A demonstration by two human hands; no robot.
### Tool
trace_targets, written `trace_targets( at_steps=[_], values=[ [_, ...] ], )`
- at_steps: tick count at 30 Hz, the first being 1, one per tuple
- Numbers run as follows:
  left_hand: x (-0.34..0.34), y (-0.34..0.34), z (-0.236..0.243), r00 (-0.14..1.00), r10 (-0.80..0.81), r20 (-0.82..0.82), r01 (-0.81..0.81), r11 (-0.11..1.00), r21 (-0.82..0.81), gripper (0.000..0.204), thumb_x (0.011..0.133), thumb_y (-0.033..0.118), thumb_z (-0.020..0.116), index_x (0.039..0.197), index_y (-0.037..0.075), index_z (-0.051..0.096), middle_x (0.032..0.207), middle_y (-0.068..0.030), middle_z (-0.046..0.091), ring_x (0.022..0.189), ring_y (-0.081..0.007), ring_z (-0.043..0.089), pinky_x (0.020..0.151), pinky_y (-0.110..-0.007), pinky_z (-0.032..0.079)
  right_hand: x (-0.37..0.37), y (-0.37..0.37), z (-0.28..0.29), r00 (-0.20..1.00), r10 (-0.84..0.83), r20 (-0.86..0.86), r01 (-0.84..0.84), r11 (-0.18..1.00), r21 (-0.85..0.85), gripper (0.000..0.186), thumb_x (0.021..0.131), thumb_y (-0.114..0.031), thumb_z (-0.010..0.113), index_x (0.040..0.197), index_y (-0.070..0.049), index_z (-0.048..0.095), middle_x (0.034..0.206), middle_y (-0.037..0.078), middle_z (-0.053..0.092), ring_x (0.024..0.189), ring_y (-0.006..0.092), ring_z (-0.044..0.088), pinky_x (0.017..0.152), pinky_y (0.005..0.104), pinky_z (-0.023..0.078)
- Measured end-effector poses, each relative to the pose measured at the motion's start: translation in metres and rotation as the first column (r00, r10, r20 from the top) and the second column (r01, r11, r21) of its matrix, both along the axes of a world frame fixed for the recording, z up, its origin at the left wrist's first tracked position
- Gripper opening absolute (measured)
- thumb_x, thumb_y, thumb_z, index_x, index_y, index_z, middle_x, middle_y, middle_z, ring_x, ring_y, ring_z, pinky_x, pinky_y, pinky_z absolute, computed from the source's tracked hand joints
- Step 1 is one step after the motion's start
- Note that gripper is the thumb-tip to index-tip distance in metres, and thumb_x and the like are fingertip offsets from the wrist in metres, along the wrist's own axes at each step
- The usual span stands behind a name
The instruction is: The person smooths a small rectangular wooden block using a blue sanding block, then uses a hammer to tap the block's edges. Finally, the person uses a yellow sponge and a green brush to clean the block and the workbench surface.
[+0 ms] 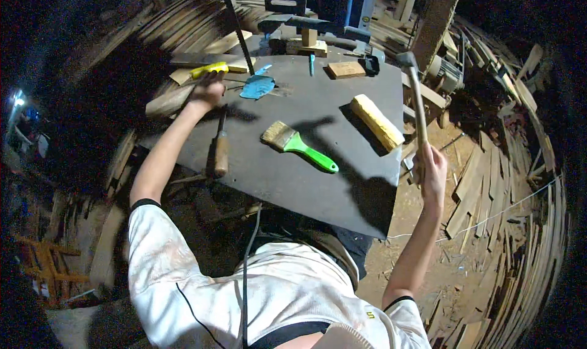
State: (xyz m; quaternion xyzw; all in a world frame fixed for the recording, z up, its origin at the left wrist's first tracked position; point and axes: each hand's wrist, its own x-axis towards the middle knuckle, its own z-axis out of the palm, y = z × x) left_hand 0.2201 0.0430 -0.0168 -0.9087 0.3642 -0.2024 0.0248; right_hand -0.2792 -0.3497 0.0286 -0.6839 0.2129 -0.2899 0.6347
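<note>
At the far left of the dark tabletop, my left hand [210, 92] reaches with fingers stretched out to a yellow long object [211, 69]. The fingers are in shadow, and its kind does not show. My right hand [433, 171] is closed round the wooden handle of a hammer [420, 107], raised beside the right edge with its metal head up. Between my hands lies a paintbrush [299, 146] with a green handle and pale bristles. A wooden-handled tool [221, 153] rests below my left hand. A rough yellowish wood block [376, 122] lies near the hammer.
A crumpled blue piece [257, 87], a blue pen [312, 65] and a flat brown block [346, 70] lie toward the back of the tabletop [269, 187]. A long dark toothed blade [236, 28] rises behind. Planks [489, 184] and a motor [445, 74] stand right.
</note>
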Motion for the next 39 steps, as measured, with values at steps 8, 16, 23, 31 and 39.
trace_targets(
  at_steps=[8,16,23,31,39],
  values=[
    [-0.059,0.003,0.025,0.940,-0.317,0.129,0.341,0.893,-0.294,0.027,0.077,0.022,0.066,0.094,0.004,0.055,0.090,-0.0185,0.059,0.089,-0.0370,0.060,0.080,-0.045,0.049,-0.040,0.121,-0.002,0.983,0.012,0.184,-0.085,0.915,0.394,0.024,0.090,-0.010,0.060,0.113,-0.003,0.055,0.072,0.000,0.049,0.051,0.0067,0.044,0.039,0.0218,0.034],
    [-0.205,-0.120,0.079,0.663,-0.746,-0.063,0.691,0.643,-0.331,0.018,0.084,0.016,0.063,0.095,0.004,0.057,0.119,-0.0162,0.061,0.109,-0.0346,0.061,0.096,-0.044,0.047,-0.044,0.169,-0.038,0.963,0.046,0.265,-0.200,0.780,0.593,0.018,0.095,-0.017,0.060,0.109,-0.008,0.053,0.058,-0.005,0.037,0.040,0.0055,0.032,0.033,0.0238,0.027],
    [-0.240,-0.270,0.074,0.474,-0.858,-0.198,0.799,0.513,-0.313,0.020,0.090,0.019,0.057,0.097,0.000,0.054,0.104,-0.0217,0.061,0.102,-0.0402,0.060,0.092,-0.049,0.046,-0.040,0.164,-0.038,0.980,0.091,0.175,-0.166,0.859,0.485,0.020,0.095,-0.017,0.055,0.112,-0.008,0.052,0.052,-0.004,0.032,0.032,0.0085,0.029,0.028,0.0272,0.026],
    [-0.268,-0.257,0.027,0.599,-0.780,-0.178,0.723,0.623,-0.299,0.024,0.091,0.019,0.056,0.102,-0.002,0.049,0.088,-0.0217,0.064,0.086,-0.0413,0.065,0.082,-0.049,0.050,-0.041,0.168,-0.029,0.991,0.077,0.109,-0.124,0.827,0.548,0.019,0.093,-0.015,0.052,0.108,-0.003,0.050,0.052,-0.003,0.033,0.032,0.0088,0.031,0.029,0.0274,0.031],
    [-0.275,-0.159,0.027,0.606,-0.755,-0.251,0.508,0.610,-0.609,0.023,0.092,0.016,0.055,0.109,0.001,0.051,0.099,-0.0207,0.065,0.092,-0.0392,0.065,0.087,-0.048,0.050,-0.037,0.165,-0.025,0.975,0.180,0.131,-0.223,0.788,0.574,0.024,0.093,-0.019,0.057,0.109,-0.002,0.054,0.056,-0.004,0.036,0.037,0.0070,0.032,0.032,0.0264,0.030]
  ],
)
